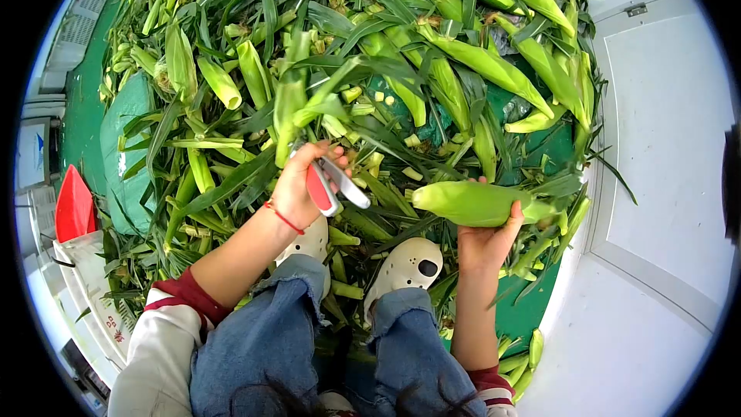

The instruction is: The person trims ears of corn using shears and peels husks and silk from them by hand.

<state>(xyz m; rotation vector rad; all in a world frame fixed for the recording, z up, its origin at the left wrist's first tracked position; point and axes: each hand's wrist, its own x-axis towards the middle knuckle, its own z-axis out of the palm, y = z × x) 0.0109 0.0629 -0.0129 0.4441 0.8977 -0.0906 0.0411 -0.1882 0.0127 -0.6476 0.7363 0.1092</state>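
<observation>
My left hand, a red cord round its wrist, is closed on a pair of hand shears with red and grey handles. The two handles stand apart and point down to the right; the blades are hidden behind the fingers and leaves. Just beyond that hand, a blurred piece of green husk rises above the heap. My right hand grips an ear of corn in its green husk, lying sideways with the cut pale end toward the left. Cut stem pieces lie between the two hands.
A large heap of corn ears, leaves and cut stems spreads ahead over the green floor. My cream clogs stand at its near edge. A white door is at right; a red scoop-like object and white box are at left.
</observation>
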